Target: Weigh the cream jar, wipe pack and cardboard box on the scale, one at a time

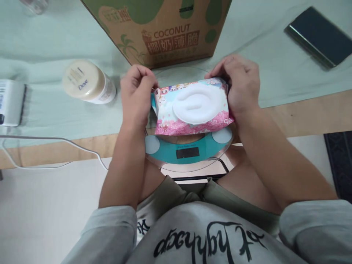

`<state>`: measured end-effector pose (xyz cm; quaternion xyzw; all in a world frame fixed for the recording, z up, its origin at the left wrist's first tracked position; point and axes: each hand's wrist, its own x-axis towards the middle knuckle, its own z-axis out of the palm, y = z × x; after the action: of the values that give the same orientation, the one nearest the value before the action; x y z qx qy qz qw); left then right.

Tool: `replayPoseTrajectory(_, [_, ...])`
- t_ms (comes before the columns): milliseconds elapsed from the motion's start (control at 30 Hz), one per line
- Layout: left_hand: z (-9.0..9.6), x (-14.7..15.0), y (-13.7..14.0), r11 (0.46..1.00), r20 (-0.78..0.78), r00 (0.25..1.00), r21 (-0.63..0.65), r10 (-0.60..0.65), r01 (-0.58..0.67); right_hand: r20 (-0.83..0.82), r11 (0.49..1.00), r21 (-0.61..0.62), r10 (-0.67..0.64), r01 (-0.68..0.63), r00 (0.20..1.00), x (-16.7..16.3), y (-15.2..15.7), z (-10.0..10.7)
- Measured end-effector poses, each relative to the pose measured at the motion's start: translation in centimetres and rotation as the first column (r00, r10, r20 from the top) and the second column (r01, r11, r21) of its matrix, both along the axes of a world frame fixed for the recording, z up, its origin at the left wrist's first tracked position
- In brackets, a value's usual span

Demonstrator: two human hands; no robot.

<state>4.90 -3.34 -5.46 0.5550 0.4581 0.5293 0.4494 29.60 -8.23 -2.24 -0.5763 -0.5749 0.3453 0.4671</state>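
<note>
Wipes pack (167, 126) in the middle of the scene, over the round glass scale (167, 153), label side up, white lid (196, 103) closed. Left hand (139, 93) at pack's left end, fingers curled, thumb and index pinched narrow on the far left corner. Right hand (243, 82) at the right end, fingers bent, gripping the far right corner. Pack looks slightly tilted; can't tell if its underside touches the scale or sits just above it.

Scale: teal band along near side, dark display (187, 152), near rim sticks out past the table's wooden edge (302, 113). Coconut box (170, 36) stands just beyond the scale, far side. Cream-lidded jar (88, 82) left of left hand, near it, not touching. White device (11, 102) at far-left side of table, partly cut off by frame; white cable (55, 138) runs along the near left edge. Dark flat case (320, 36) far right, well apart from right hand. Pale green cloth (261, 47) under all of it. Dark mat (341, 161) on floor, right.
</note>
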Motion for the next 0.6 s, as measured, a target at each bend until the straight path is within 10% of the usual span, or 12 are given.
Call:
replayPoseTrajectory(167, [-1.5,-0.3,1.1,0.995,-0.217,0.974,0.053,-0.066,0.079,0.531,0.992,-0.01,0.111,-0.125,0.84,-0.5,-0.2,-0.2])
replayPoseTrajectory(433, [-1.4,-0.3,0.9,0.987,-0.085,0.996,0.153,-0.029,0.041,0.457,0.945,0.3,-0.019,-0.134,0.889,0.2,-2.7,6.1])
replayPoseTrajectory(600, [0.3,1.0,-0.4,0.989,0.025,0.996,0.114,0.087,-0.089,0.724,0.864,0.013,0.339,-0.503,0.601,-0.7,-5.2,8.6])
